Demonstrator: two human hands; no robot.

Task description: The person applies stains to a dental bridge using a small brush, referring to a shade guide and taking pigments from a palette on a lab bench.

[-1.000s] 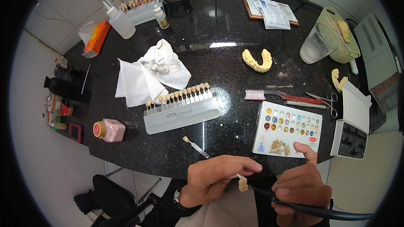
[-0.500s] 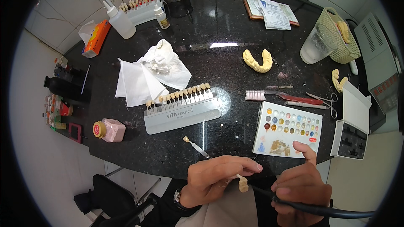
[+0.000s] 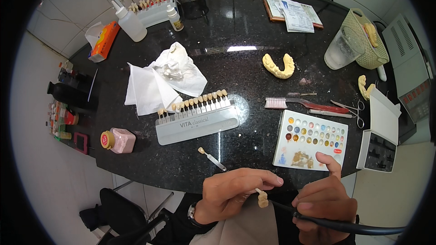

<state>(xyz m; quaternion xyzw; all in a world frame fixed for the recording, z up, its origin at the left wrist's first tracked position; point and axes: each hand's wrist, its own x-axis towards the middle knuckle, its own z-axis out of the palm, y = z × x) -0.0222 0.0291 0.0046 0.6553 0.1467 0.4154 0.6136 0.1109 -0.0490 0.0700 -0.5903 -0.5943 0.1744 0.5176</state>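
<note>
Over my lap, my left hand pinches a thin pale stick bearing small joined dental crowns. My right hand is closed pen-fashion around a long black-handled tool that looks like a fine brush, its thin tip at the crowns; whether it touches them I cannot tell. The right little finger is raised near the lower edge of a white palette, which has rows of coloured paste wells and brown and blue smears. A single shade tab lies on the black counter beyond my left hand.
A shade guide stands left of centre, before crumpled white tissues. A pink-filled jar is at the left. Rightward lie a toothbrush, scissors, a dental cast, a clear cup and an open white box.
The crowns have turned very slightly at the brush tip. Both hands keep their places, and nothing on the counter has moved.
</note>
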